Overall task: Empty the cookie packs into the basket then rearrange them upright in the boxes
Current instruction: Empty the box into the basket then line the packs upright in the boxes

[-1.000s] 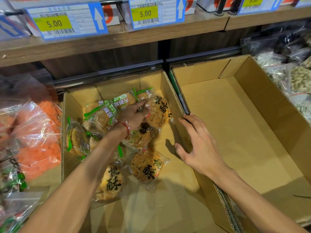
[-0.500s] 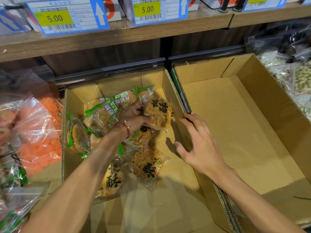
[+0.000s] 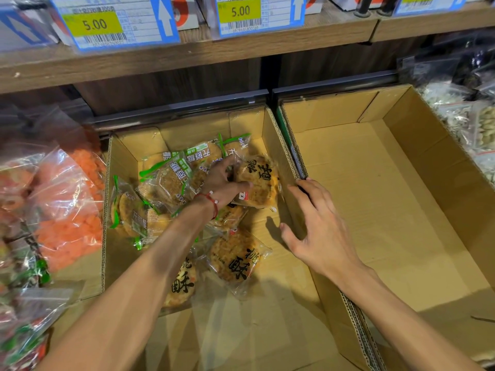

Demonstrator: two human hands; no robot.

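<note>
Head view: left hand (image 3: 222,184) grips a cookie pack (image 3: 258,183) by thumb and fingers.
Pack: just right of that hand, in the left box (image 3: 123,167).
Right hand (image 3: 318,231): relaxed open, resting on box wall (image 3: 273,137).

Shelf bay, as I see it from my station.

Upper shelf (image 3: 187,57): wood board. Its front edge carries a price tag (image 3: 112,22) and a second tag (image 3: 259,14), both marked 5.00.

Lower level: surface hidden under stock. I list from the left:
- bags of orange snacks (image 3: 67,210), clear
- left box (image 3: 187,132), open-topped cardboard
- right box (image 3: 321,113), same kind, its wall against the left one
- bags of pale snacks (image 3: 452,113), clear

Grey rail (image 3: 187,111): runs behind the boxes.
</note>
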